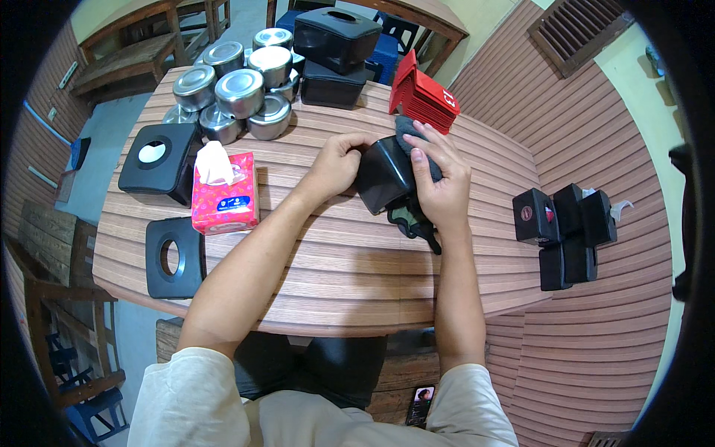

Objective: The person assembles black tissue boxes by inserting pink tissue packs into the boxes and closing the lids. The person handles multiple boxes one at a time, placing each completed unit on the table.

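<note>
A glossy black tissue box body [383, 175] stands tilted over the table between my hands. My left hand [339, 165] grips its left edge, fingers curled and thumb along the rim. Against the box's right side, my right hand [445, 179] presses a dark grey cloth [406, 128], its fingers stretched over it. Below the box and beside my right wrist hangs a dark, green-patched cloth [411, 221]; whether it joins the grey one I cannot tell. Nearest my left forearm are a pink tissue pack [226, 197] and a flat black lid [153, 257] with an oval hole.
Stacked round steel tins [240, 93] stand at the far left, beside two black tissue boxes [337, 37]. A black tissue box [153, 175] sits left. Red folded table signs [424, 97] stand far right. Several black holders [535, 216] lie at the right edge on the wood-striped table [328, 290].
</note>
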`<action>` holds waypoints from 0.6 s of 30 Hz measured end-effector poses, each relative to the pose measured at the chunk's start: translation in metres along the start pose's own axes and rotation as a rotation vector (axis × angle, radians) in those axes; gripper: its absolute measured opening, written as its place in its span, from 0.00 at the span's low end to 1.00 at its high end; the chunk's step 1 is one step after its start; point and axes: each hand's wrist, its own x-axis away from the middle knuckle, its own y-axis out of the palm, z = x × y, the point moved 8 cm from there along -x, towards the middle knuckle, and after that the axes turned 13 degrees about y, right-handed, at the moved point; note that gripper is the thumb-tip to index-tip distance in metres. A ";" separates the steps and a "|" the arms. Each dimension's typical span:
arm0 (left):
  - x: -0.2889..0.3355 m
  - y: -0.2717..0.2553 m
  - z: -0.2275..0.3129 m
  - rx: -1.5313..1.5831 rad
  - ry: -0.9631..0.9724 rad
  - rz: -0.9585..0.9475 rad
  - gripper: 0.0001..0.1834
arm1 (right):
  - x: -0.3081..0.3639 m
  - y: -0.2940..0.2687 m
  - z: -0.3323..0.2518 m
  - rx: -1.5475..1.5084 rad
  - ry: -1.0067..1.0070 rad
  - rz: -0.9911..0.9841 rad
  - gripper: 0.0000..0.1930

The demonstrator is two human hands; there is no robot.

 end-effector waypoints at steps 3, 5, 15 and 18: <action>0.000 0.000 -0.001 0.206 -0.009 -0.032 0.18 | 0.002 0.004 0.000 0.036 0.003 -0.011 0.12; 0.001 0.000 0.005 0.334 0.077 -0.010 0.18 | 0.004 0.006 -0.001 0.052 0.020 -0.004 0.12; 0.011 0.019 0.008 0.583 -0.069 0.115 0.45 | 0.026 0.026 -0.055 0.254 -0.169 -0.078 0.14; 0.014 0.016 0.013 0.547 -0.103 0.063 0.47 | 0.032 0.034 -0.069 0.272 -0.235 -0.108 0.14</action>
